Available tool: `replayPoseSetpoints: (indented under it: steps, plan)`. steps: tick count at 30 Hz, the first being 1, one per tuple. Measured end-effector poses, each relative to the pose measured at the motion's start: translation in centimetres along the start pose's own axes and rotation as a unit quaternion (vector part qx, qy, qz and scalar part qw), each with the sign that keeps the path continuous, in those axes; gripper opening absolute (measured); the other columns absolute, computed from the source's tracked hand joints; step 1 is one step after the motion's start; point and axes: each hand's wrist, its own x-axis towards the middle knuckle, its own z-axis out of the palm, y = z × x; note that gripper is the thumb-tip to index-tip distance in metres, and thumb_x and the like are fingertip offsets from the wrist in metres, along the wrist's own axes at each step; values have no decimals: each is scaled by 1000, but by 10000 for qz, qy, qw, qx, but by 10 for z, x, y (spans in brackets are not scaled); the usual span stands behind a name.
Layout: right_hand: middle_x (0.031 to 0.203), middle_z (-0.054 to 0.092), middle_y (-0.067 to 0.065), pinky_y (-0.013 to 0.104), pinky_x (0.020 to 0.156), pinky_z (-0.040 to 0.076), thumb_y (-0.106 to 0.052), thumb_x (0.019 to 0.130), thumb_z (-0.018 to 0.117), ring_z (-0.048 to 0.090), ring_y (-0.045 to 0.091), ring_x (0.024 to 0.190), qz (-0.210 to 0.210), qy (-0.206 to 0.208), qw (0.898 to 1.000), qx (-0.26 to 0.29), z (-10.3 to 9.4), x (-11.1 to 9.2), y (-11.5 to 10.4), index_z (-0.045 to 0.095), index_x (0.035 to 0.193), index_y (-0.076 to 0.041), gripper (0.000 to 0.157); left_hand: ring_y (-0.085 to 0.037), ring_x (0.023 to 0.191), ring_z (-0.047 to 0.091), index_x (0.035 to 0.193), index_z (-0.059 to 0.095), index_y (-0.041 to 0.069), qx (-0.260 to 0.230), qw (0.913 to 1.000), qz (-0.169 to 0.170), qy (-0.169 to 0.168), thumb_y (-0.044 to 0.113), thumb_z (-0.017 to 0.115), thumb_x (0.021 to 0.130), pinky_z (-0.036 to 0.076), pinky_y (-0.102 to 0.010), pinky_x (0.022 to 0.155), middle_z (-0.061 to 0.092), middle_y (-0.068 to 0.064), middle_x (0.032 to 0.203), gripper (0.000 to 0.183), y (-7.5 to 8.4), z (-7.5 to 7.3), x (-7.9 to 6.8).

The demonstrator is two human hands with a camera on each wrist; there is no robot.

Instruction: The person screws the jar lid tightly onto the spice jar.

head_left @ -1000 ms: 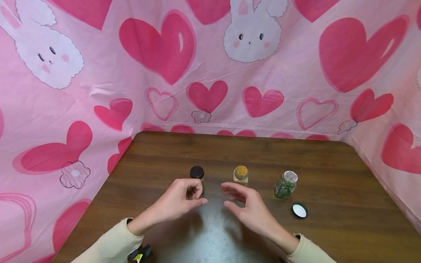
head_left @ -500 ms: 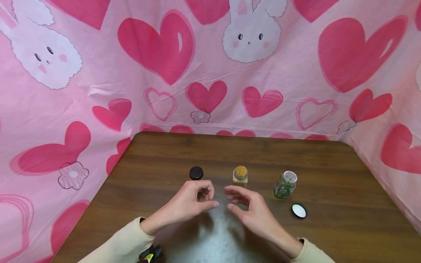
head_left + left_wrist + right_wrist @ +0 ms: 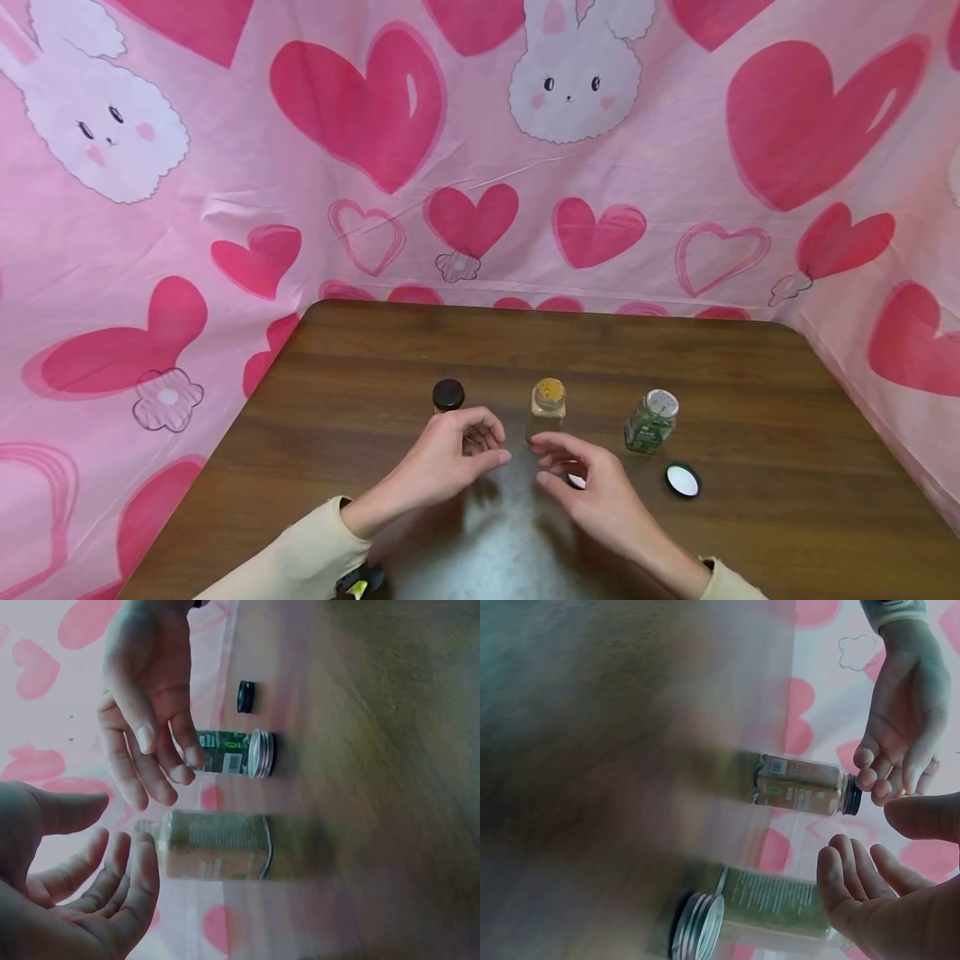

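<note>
My left hand (image 3: 457, 454) hovers over the table in front of the black-capped spice jar (image 3: 448, 395), fingers loosely bent and holding nothing. To its right, my right hand (image 3: 592, 492) is also unoccupied, with thumb and fingers apart. Beyond it stands an uncapped jar of yellow-brown powder (image 3: 549, 405). A screw lid (image 3: 697, 926) rests on the table in front of that jar in the right wrist view; the right hand mostly hides it in the head view. Further right is an uncapped jar of green dried herbs (image 3: 651, 425).
A black lid (image 3: 682, 481), white inside up, lies before the herb jar. The brown wooden table (image 3: 375, 350) is bordered by pink heart-and-rabbit cloth (image 3: 495, 158) at the back and sides. Black gear (image 3: 362, 581) shows below the left sleeve.
My left hand has moved to the right, away from the black-capped jar. The right hand has shifted slightly right and nearer, and part of a white-lined lid now shows between its fingers and thumb.
</note>
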Motion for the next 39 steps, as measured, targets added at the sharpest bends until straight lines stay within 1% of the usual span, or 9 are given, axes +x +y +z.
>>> replayPoseSetpoints:
  steps: [3, 8, 11, 16, 23, 27, 32, 36, 39]
  plan:
    - [112, 74, 5, 31, 86, 59, 8, 91, 76, 71, 23, 97, 8, 109, 9999, -75, -4, -3, 3, 72, 126, -3, 37, -11, 84, 68, 102, 70, 11, -37, 10000, -6, -6, 11, 82, 93, 58, -29, 76, 69, 2, 91, 15, -2, 5, 3]
    - [106, 74, 7, 30, 82, 59, 7, 90, 78, 70, 17, 94, 181, 254, 9994, -180, -11, -6, 6, 72, 124, -2, 36, -11, 90, 68, 112, 70, 10, -16, 10000, -57, -40, 9, 82, 93, 58, -28, 80, 70, -4, 100, 22, -7, 11, 9]
    - [106, 74, 7, 30, 81, 59, 7, 90, 78, 69, 14, 92, 248, 277, 9989, -288, -14, -7, 8, 72, 124, -2, 36, -16, 93, 70, 115, 69, 8, -1, 10000, -72, -18, 7, 82, 92, 58, -28, 80, 69, -5, 100, 27, -9, 14, 13]
    - [103, 73, 7, 30, 80, 59, 8, 89, 79, 68, 13, 88, 364, 357, 9977, -438, -18, -10, 12, 72, 123, -2, 36, -26, 99, 71, 123, 67, 3, 50, 9999, -121, 10, 9, 83, 91, 58, -28, 80, 69, -3, 104, 36, -12, 21, 19]
    - [96, 70, 0, 32, 78, 58, 9, 84, 82, 64, 11, 85, 290, 621, 9939, -861, -22, -14, 17, 75, 120, -5, 39, -29, 106, 70, 132, 63, -2, 119, 9997, -210, 72, 11, 84, 91, 59, -34, 84, 70, -15, 114, 48, -16, 30, 23]
    - [95, 69, -2, 33, 77, 58, 8, 83, 84, 63, 9, 84, 326, 738, 9902, -1142, -25, -15, 19, 76, 118, -6, 39, -30, 108, 70, 134, 62, -1, 98, 9995, -155, 240, 9, 84, 91, 59, -36, 87, 70, -16, 120, 50, -18, 34, 26]
    - [94, 68, -3, 35, 77, 59, 9, 81, 86, 63, 10, 84, 371, 735, 9870, -1383, -28, -16, 22, 75, 119, -6, 42, -32, 111, 69, 136, 62, 1, -48, 9990, -116, 440, 7, 83, 90, 59, -36, 90, 70, -13, 122, 50, -19, 38, 33]
    - [97, 67, -1, 37, 78, 59, 10, 79, 86, 64, 14, 84, 321, 689, 9847, -1566, -30, -18, 23, 75, 120, -5, 45, -32, 113, 69, 137, 62, 2, -4, 9983, -240, 525, 7, 84, 89, 59, -37, 91, 68, -13, 127, 53, -19, 42, 36]
    - [105, 69, 1, 37, 80, 59, 9, 79, 87, 65, 16, 88, 370, 619, 9816, -1770, -31, -18, 25, 74, 123, -5, 47, -30, 117, 67, 141, 60, 4, 122, 9978, -379, 526, 10, 86, 89, 58, -39, 94, 63, -13, 135, 59, -19, 43, 39]
